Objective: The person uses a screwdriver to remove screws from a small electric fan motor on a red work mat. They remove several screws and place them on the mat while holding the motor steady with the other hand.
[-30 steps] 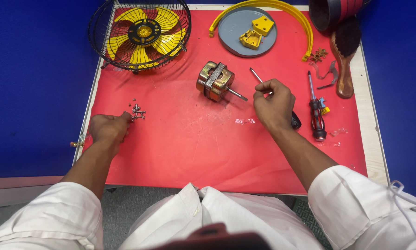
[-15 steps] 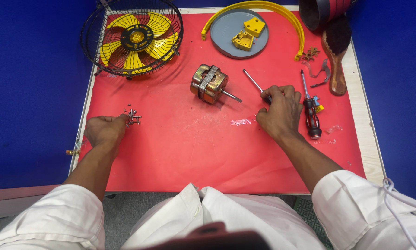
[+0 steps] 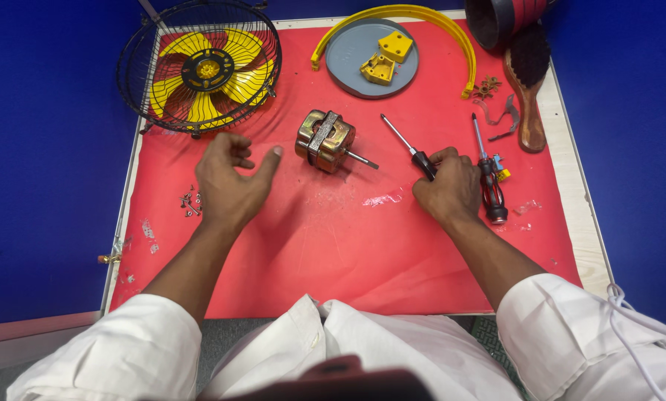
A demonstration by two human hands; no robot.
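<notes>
My left hand [image 3: 231, 183] hovers open over the red mat, fingers spread, its thumb close to a brass-coloured fan motor [image 3: 325, 139] with a shaft pointing right. My right hand [image 3: 448, 188] rests on the mat with fingers curled around the black handle of a screwdriver [image 3: 407, 144] whose shaft points up-left. A second screwdriver [image 3: 487, 178] with a red and black handle lies just right of that hand. A small pile of screws [image 3: 190, 201] lies left of my left hand.
A yellow fan blade in a black wire guard [image 3: 199, 68] sits at top left. A grey disc with yellow plastic parts [image 3: 355, 52] and a yellow ring [image 3: 437, 18] lie at top centre. A wooden brush [image 3: 529, 82] and small metal bits [image 3: 487, 87] lie right.
My left hand left the screw pile and moved up and right toward the motor, opening its fingers. My right hand stayed on the screwdriver handle.
</notes>
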